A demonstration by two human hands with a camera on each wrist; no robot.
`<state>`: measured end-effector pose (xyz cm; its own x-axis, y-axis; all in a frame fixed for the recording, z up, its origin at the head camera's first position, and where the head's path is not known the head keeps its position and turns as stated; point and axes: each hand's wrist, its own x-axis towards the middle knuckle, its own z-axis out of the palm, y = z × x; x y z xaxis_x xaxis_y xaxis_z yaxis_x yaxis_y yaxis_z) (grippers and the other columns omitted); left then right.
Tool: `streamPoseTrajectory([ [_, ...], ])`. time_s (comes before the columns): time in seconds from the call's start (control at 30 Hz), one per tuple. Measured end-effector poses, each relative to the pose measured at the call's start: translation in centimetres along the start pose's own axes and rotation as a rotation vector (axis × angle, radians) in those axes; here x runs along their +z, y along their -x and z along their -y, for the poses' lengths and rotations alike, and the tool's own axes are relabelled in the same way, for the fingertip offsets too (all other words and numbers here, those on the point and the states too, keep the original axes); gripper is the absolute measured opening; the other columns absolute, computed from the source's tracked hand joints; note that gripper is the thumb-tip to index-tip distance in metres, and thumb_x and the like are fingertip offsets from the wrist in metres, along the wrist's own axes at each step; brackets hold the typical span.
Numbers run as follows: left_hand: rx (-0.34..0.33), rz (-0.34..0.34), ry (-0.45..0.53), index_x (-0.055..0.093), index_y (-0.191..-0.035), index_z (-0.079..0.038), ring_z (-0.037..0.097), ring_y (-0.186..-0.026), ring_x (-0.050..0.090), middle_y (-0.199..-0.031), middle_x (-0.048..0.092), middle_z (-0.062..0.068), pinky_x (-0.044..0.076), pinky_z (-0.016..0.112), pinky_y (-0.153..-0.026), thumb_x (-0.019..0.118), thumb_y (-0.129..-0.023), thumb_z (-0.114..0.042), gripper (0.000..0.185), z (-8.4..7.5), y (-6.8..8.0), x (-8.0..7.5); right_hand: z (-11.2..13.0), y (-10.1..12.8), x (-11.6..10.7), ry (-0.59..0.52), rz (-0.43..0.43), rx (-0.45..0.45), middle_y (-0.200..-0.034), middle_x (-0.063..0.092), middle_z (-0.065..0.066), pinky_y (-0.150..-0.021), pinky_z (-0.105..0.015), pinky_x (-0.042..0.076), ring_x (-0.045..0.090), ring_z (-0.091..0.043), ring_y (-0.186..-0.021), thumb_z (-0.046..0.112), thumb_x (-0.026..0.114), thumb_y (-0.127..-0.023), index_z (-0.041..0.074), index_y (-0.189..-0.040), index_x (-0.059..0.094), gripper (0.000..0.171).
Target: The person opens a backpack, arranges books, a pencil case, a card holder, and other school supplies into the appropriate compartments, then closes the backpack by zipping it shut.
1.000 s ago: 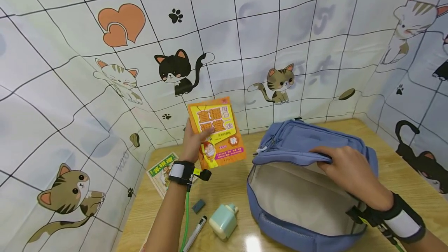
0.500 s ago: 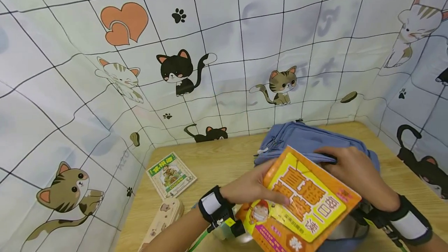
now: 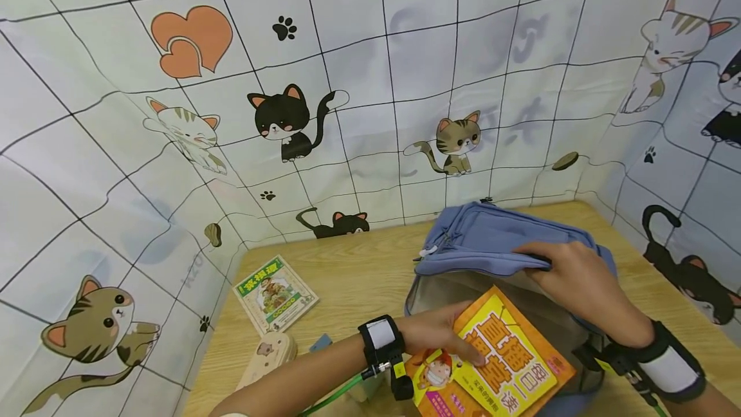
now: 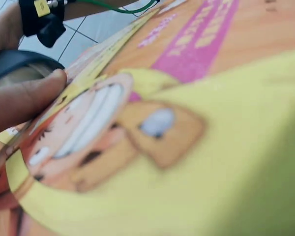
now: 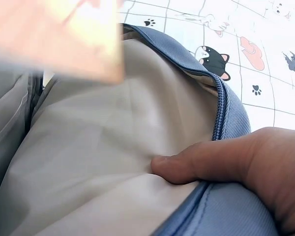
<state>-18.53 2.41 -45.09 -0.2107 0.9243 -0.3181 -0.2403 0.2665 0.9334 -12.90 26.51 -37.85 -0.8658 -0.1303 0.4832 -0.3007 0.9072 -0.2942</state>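
Note:
My left hand (image 3: 437, 336) grips an orange and yellow book (image 3: 492, 359), thumb on its cover and fingers hidden behind. The book is tilted over the mouth of a blue backpack (image 3: 492, 237), covering much of the opening. In the left wrist view the book cover (image 4: 187, 147) fills most of the picture, with the thumb at its edge. My right hand (image 3: 579, 282) pinches the backpack's upper opening edge and holds it up. In the right wrist view, the right thumb (image 5: 187, 164) presses the beige lining (image 5: 103, 128) beside the zipper, and a blurred book corner (image 5: 64, 39) enters at upper left.
A green and white book (image 3: 276, 295) lies on the wooden table (image 3: 359, 262) at left. Nearer are a beige case with bear prints (image 3: 269, 356) and a small blue block (image 3: 321, 342). A pale green bottle (image 3: 361, 388) is partly hidden behind the left arm. A cat-print sheet (image 3: 359, 82) hangs behind.
My left hand has carried the orange book from the table's left-middle rightward and toward me, turning it, over the backpack opening. The right hand keeps holding the backpack edge.

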Motion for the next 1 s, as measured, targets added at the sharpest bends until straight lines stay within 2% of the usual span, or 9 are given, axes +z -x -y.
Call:
streamPoseTrajectory([
  [0.07, 0.005, -0.01, 0.001, 0.043, -0.132, -0.03, 0.017, -0.097, 0.069, -0.113, 0.067, 0.001, 0.055, 0.038, -0.087, 0.058, -0.087, 0.01, 0.062, 0.3, -0.5, -0.4, 0.1, 0.0, 0.0, 0.0, -0.003, 0.001, -0.092, 0.073, -0.008, -0.049, -0.019, 0.028, 0.043, -0.002, -0.055, 0.008, 0.076, -0.075, 0.017, -0.103, 0.073, 0.03],
  [0.3, -0.068, -0.218, -0.045, 0.032, -0.141, -0.041, 0.02, -0.121, 0.057, -0.137, 0.053, -0.005, 0.046, 0.036, -0.1, 0.067, -0.087, -0.007, 0.072, 1.1, -1.5, -1.9, 0.3, 0.2, 0.0, -0.015, -0.006, 0.0, -0.094, 0.074, -0.009, -0.049, -0.019, 0.028, 0.041, 0.001, -0.053, 0.007, 0.076, -0.074, 0.016, -0.103, 0.073, 0.031],
  [0.4, -0.039, -0.212, 0.008, 0.034, -0.144, -0.033, 0.029, -0.123, 0.056, -0.14, 0.051, 0.005, 0.048, 0.042, -0.099, 0.064, -0.088, -0.004, 0.069, 1.0, -2.1, -2.5, 0.5, 0.3, 0.1, -0.01, 0.001, 0.006, -0.093, 0.074, -0.008, -0.049, -0.019, 0.028, 0.042, 0.001, -0.054, 0.007, 0.077, -0.073, 0.016, -0.103, 0.073, 0.031],
  [0.53, 0.003, -0.186, 0.09, 0.047, -0.134, -0.024, 0.028, -0.107, 0.065, -0.123, 0.063, 0.01, 0.053, 0.044, -0.09, 0.06, -0.089, 0.002, 0.053, 0.7, -2.9, -3.0, 0.9, 0.4, 0.0, -0.01, 0.021, 0.029, -0.093, 0.074, -0.008, -0.051, -0.02, 0.031, 0.048, -0.003, -0.056, 0.009, 0.078, -0.074, 0.016, -0.104, 0.073, 0.032],
  [0.6, -0.007, -0.227, 0.088, 0.047, -0.134, -0.026, 0.025, -0.106, 0.065, -0.121, 0.065, 0.006, 0.051, 0.045, -0.094, 0.061, -0.089, 0.0, 0.054, 0.7, -3.2, -3.3, 1.0, 0.5, 0.0, -0.01, 0.026, 0.034, -0.094, 0.074, -0.007, -0.052, -0.021, 0.035, 0.056, -0.006, -0.061, 0.011, 0.079, -0.073, 0.017, -0.104, 0.073, 0.031],
  [0.7, -0.02, -0.331, 0.009, 0.039, -0.139, -0.03, 0.027, -0.121, 0.056, -0.13, 0.059, 0.001, 0.041, 0.047, -0.105, 0.065, -0.087, -0.007, 0.063, 0.9, -3.7, -3.7, 1.2, 0.6, 0.1, -0.014, 0.031, 0.038, -0.095, 0.074, -0.006, -0.054, -0.021, 0.037, 0.061, -0.009, -0.067, 0.016, 0.081, -0.072, 0.019, -0.103, 0.074, 0.032],
  [0.77, -0.072, -0.389, -0.046, 0.045, -0.137, -0.027, 0.029, -0.128, 0.049, -0.133, 0.056, 0.001, 0.036, 0.048, -0.109, 0.068, -0.087, -0.013, 0.057, 1.2, -4.2, -4.1, 1.3, 0.6, 0.2, -0.014, 0.034, 0.034, -0.094, 0.074, -0.004, -0.055, -0.021, 0.037, 0.059, -0.008, -0.067, 0.018, 0.082, -0.072, 0.019, -0.103, 0.074, 0.033],
  [0.87, -0.146, -0.412, -0.066, 0.057, -0.128, -0.018, 0.035, -0.133, 0.041, -0.137, 0.052, 0.003, 0.033, 0.05, -0.109, 0.069, -0.087, -0.017, 0.043, 1.5, -4.9, -4.8, 1.4, 0.7, 0.3, -0.015, 0.037, 0.035, -0.094, 0.074, -0.005, -0.054, -0.02, 0.034, 0.054, -0.005, -0.064, 0.018, 0.082, -0.072, 0.02, -0.104, 0.073, 0.033],
  [1.0, -0.206, -0.337, -0.056, 0.059, -0.124, -0.014, 0.038, -0.131, 0.043, -0.139, 0.051, 0.009, 0.037, 0.049, -0.107, 0.062, -0.091, -0.017, 0.034, 1.3, -5.7, -5.4, 1.4, 0.9, 0.3, -0.016, 0.051, 0.05, -0.093, 0.074, -0.005, -0.054, -0.02, 0.034, 0.052, -0.003, -0.062, 0.019, 0.081, -0.072, 0.02, -0.106, 0.073, 0.034],
])
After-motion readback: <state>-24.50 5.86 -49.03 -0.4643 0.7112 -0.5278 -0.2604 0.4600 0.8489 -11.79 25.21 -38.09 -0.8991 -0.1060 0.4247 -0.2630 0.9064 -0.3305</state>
